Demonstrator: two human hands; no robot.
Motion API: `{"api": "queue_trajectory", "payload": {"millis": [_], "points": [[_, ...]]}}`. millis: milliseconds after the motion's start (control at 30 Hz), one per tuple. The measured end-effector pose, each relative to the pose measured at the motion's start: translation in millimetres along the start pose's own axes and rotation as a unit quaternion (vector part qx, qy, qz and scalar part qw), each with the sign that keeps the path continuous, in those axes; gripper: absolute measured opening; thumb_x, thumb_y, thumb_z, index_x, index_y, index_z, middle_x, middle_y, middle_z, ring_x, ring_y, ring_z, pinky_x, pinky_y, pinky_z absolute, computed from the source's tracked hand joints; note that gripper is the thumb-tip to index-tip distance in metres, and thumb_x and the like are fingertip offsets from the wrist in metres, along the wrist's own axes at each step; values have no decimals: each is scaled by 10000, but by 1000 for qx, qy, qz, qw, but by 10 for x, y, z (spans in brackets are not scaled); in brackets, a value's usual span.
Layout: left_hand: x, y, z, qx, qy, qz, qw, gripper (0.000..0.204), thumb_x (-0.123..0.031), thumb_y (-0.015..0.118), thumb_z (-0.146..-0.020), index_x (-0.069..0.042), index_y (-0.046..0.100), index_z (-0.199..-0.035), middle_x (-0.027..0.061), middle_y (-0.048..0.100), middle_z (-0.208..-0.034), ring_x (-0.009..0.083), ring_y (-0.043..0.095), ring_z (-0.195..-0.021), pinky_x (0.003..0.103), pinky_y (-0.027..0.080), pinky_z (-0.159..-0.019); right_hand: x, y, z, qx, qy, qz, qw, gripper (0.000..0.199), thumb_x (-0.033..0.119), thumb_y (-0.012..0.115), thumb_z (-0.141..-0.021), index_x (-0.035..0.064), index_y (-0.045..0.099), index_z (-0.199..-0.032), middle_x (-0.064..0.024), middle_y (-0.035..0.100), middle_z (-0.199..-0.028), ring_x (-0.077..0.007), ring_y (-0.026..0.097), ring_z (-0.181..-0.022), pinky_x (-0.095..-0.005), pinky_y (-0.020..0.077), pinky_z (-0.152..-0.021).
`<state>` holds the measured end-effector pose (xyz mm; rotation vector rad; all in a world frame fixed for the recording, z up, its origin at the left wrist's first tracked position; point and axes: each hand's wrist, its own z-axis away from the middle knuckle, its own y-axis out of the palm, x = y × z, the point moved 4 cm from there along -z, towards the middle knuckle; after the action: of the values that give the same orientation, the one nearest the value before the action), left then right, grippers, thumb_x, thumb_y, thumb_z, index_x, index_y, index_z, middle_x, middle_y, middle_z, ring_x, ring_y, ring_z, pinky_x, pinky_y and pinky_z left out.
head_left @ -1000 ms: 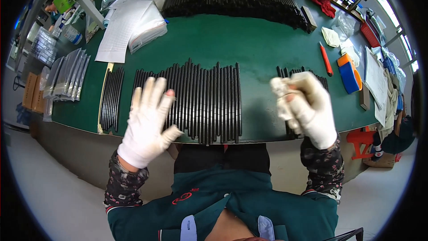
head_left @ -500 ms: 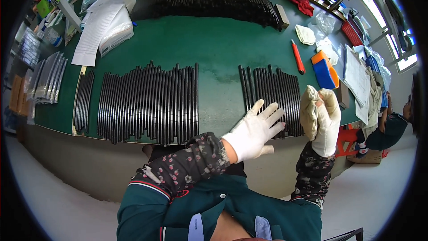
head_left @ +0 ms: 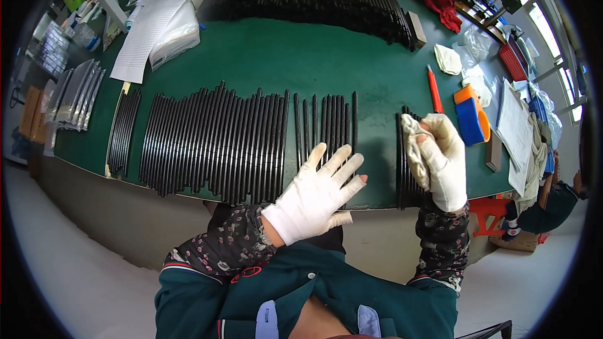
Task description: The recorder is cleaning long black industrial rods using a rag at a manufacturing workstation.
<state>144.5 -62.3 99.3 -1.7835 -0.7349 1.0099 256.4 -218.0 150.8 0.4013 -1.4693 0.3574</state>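
My left hand (head_left: 314, 198), in a white glove with bare fingertips, lies spread over the lower ends of a small group of black rods (head_left: 335, 122). Just left of it, a wide row of shiny black rods (head_left: 213, 141) lies side by side on the green table. My right hand (head_left: 449, 172), gloved too, is closed around a crumpled cream cloth (head_left: 413, 150). That hand and cloth are over a third group of rods (head_left: 400, 157), hiding most of them. A gap separates this group from the one under my left hand.
A large pile of black rods (head_left: 320, 0) lies at the back, with a block (head_left: 416, 30) at its right end. Rightward are a red-handled tool (head_left: 434, 91), an orange-and-blue ring-shaped object (head_left: 471, 116) and papers (head_left: 514, 129). Paper sheets (head_left: 141, 44) lie back left.
My left hand has moved left, and several rods have shifted from the right group toward the wide row. My right hand with the cloth has come left over the remaining rods. The view has shifted slightly.
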Motion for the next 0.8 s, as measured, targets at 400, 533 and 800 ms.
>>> {"api": "queue_trajectory", "payload": {"millis": [400, 533, 800], "points": [[-4, 49, -29, -40, -20, -33, 998, 433, -296, 720, -745, -71, 591, -1091, 118, 500, -1315, 301, 439, -1273, 472, 323, -1069, -410, 414, -1255, 86, 64, 405, 908, 246, 214, 538, -887, 59, 657, -1037, -166, 680, -913, -336, 650, -875, -406, 513, -780], [9, 28, 7, -24, -1, -20, 1000, 402, -286, 712, -751, -69, 599, -1070, 112, 504, -1312, 295, 440, -1270, 486, 325, -1064, -369, 579, -1067, 151, -21, 399, 904, 186, 148, 533, -921, 33, 657, -999, -70, 712, -816, -140, 631, -567, -271, 513, -557], [-19, 122, 59, 105, -59, 129, 984, 482, -259, 667, -773, -50, 559, -1193, 138, 480, -1322, 333, 422, -1273, 462, 328, -1065, -434, 1004, -461, 410, -361, 418, 726, 222, 313, 636, -818, 91, 629, -837, -93, 579, -676, -275, 611, -652, -373, 533, -568]]}}
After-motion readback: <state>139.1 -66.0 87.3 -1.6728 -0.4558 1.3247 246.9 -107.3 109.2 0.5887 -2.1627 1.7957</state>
